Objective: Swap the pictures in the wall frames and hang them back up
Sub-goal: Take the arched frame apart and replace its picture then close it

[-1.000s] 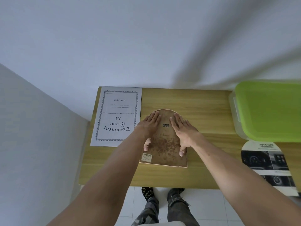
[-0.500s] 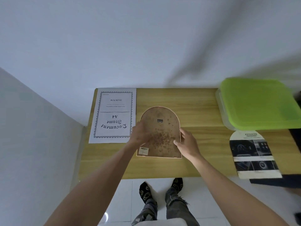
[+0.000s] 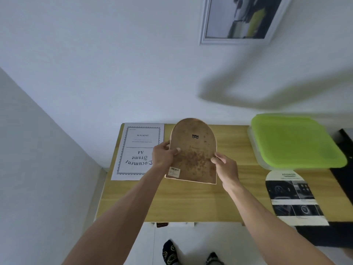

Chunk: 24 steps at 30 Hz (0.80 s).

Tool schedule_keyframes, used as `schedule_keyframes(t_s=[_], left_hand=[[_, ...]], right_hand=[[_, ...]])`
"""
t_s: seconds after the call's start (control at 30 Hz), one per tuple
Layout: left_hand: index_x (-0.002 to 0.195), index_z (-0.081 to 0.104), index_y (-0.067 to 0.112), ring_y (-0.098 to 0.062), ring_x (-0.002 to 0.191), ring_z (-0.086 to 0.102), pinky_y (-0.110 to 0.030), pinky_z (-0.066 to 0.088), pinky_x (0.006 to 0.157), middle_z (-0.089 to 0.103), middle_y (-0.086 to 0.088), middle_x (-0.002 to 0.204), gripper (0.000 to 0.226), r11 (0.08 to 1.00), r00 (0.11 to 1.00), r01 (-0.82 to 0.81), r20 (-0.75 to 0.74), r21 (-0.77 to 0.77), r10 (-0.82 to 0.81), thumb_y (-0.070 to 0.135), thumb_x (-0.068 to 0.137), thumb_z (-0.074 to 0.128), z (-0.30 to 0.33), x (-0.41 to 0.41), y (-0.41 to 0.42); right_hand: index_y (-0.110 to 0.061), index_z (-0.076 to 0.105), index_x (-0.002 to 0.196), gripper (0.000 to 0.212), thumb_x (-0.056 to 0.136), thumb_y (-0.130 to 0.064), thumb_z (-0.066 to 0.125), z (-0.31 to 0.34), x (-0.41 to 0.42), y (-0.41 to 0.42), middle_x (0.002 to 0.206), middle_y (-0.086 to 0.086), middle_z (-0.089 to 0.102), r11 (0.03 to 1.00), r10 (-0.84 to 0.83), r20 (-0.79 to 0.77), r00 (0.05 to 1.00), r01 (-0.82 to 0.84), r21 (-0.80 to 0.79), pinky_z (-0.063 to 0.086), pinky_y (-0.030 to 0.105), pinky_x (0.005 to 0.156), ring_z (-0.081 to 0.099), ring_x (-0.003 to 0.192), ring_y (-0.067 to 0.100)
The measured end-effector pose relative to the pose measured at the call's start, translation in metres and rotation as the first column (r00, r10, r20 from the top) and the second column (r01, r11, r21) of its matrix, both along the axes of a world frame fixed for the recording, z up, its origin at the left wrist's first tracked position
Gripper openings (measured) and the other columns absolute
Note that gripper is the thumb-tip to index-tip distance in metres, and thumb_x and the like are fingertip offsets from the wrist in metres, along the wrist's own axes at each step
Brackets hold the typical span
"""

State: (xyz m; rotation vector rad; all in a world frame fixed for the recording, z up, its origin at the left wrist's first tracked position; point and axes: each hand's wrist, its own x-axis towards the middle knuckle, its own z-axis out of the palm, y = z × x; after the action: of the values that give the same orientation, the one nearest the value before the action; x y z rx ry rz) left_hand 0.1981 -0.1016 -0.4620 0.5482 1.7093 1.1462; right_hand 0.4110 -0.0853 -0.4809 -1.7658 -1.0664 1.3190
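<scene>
An arched brown frame [image 3: 193, 150] shows its stained back to me, with a small metal hanger near the top and a barcode sticker at the lower left. It is lifted off the wooden table [image 3: 191, 203], tilted up. My left hand [image 3: 163, 156] grips its left edge, my right hand [image 3: 225, 167] grips its right edge. A white "Document Frame A4" sheet [image 3: 138, 152] lies flat on the table's left. An arch-shaped printed picture [image 3: 293, 197] lies at the table's right. A rectangular white-framed picture [image 3: 242, 20] hangs on the wall above.
A clear box with a green lid [image 3: 292, 140] stands at the table's back right. A dark object [image 3: 343, 180] lies along the right edge. A white wall runs behind the table and another at the left. Socked feet [image 3: 172, 253] stand on the floor tiles below.
The hands went from pressing flat on the frame's back to gripping its two sides, and the frame has risen off the table. The view tilted up, bringing the hanging picture into sight.
</scene>
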Motion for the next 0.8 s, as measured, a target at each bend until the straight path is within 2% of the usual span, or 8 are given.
schedule_keyframes(t_s=[0.17, 0.27, 0.33, 0.43, 0.53, 0.63, 0.7, 0.8], left_hand=[[0.109, 0.072, 0.026, -0.024, 0.081, 0.075, -0.043, 0.061, 0.078, 0.077, -0.004, 0.09, 0.045, 0.991, 0.997, -0.035, 0.067, 0.129, 0.027, 0.006, 0.069, 0.082, 0.05, 0.009, 0.004], [0.118, 0.071, 0.025, -0.015, 0.081, 0.074, -0.03, 0.06, 0.073, 0.076, 0.006, 0.087, 0.049, 0.974, 0.996, -0.04, -0.064, 0.224, 0.055, 0.01, 0.072, 0.079, 0.078, 0.026, 0.004], [0.112, 0.073, 0.031, -0.011, 0.078, 0.071, -0.023, 0.057, 0.064, 0.075, 0.011, 0.084, 0.042, 0.96, 0.987, -0.036, -0.141, 0.278, 0.078, 0.01, 0.076, 0.073, 0.097, 0.044, -0.001], [0.084, 0.073, 0.049, -0.011, 0.072, 0.065, -0.031, 0.056, 0.07, 0.074, 0.008, 0.077, 0.043, 0.936, 0.971, 0.012, -0.228, 0.352, 0.074, 0.008, 0.077, 0.062, 0.116, 0.076, -0.01], [0.082, 0.073, 0.043, -0.011, 0.067, 0.055, -0.031, 0.049, 0.064, 0.071, -0.005, 0.082, 0.032, 0.911, 0.965, 0.055, -0.257, 0.408, 0.057, 0.015, 0.08, 0.057, 0.127, 0.108, -0.017], [0.099, 0.073, 0.039, -0.005, 0.07, 0.057, -0.02, 0.044, 0.061, 0.066, 0.003, 0.082, 0.026, 0.897, 0.958, 0.104, -0.285, 0.429, 0.025, 0.02, 0.083, 0.065, 0.133, 0.134, -0.024], [0.107, 0.072, 0.037, -0.003, 0.084, 0.063, -0.014, 0.045, 0.068, 0.07, 0.009, 0.093, 0.036, 0.882, 0.956, 0.192, -0.284, 0.431, -0.069, 0.014, 0.08, 0.071, 0.135, 0.147, -0.031], [0.12, 0.069, 0.028, 0.002, 0.096, 0.063, -0.016, 0.047, 0.083, 0.069, 0.01, 0.11, 0.045, 0.868, 0.94, 0.257, -0.317, 0.426, -0.123, 0.027, 0.077, 0.082, 0.138, 0.157, -0.038]], right_hand=[[-0.019, 0.062, 0.134, 0.041, 0.092, -0.019, 0.06, 0.045, -0.003, 0.013, 0.131, -0.002, 0.064, 0.988, 0.113, 0.062, 0.992, -0.119, 0.095, 0.045, 0.017, 0.076, 0.06, 0.108, 0.011], [-0.024, 0.055, 0.139, 0.047, 0.094, -0.033, 0.061, 0.081, -0.008, 0.024, 0.138, -0.005, 0.058, 0.948, 0.214, 0.151, 0.965, -0.243, 0.208, 0.046, 0.025, 0.09, 0.057, 0.121, 0.013], [-0.027, 0.051, 0.141, 0.051, 0.093, -0.039, 0.061, 0.11, -0.012, 0.032, 0.134, -0.009, 0.058, 0.91, 0.284, 0.157, 0.946, -0.318, 0.265, 0.045, 0.026, 0.088, 0.057, 0.115, 0.01], [-0.031, 0.056, 0.131, 0.052, 0.084, -0.05, 0.063, 0.155, -0.015, 0.044, 0.122, -0.012, 0.064, 0.874, 0.348, 0.114, 0.931, -0.366, 0.319, 0.055, 0.036, 0.089, 0.062, 0.11, 0.013], [-0.028, 0.065, 0.106, 0.041, 0.074, -0.054, 0.071, 0.187, -0.009, 0.048, 0.101, -0.006, 0.071, 0.882, 0.366, -0.016, 0.93, -0.342, 0.324, 0.061, 0.045, 0.083, 0.07, 0.097, 0.017], [-0.022, 0.061, 0.099, 0.033, 0.074, -0.036, 0.078, 0.201, 0.007, 0.043, 0.096, 0.005, 0.071, 0.898, 0.297, -0.063, 0.953, -0.256, 0.358, 0.061, 0.044, 0.079, 0.072, 0.089, 0.022], [-0.016, 0.059, 0.111, 0.036, 0.077, -0.02, 0.071, 0.204, 0.024, 0.041, 0.099, 0.003, 0.069, 0.907, 0.253, -0.074, 0.965, -0.21, 0.366, 0.061, 0.046, 0.079, 0.072, 0.087, 0.023], [-0.017, 0.064, 0.113, 0.035, 0.079, -0.01, 0.06, 0.205, 0.052, 0.041, 0.096, 0.0, 0.07, 0.9, 0.234, -0.054, 0.971, -0.195, 0.391, 0.061, 0.049, 0.077, 0.071, 0.083, 0.025]])
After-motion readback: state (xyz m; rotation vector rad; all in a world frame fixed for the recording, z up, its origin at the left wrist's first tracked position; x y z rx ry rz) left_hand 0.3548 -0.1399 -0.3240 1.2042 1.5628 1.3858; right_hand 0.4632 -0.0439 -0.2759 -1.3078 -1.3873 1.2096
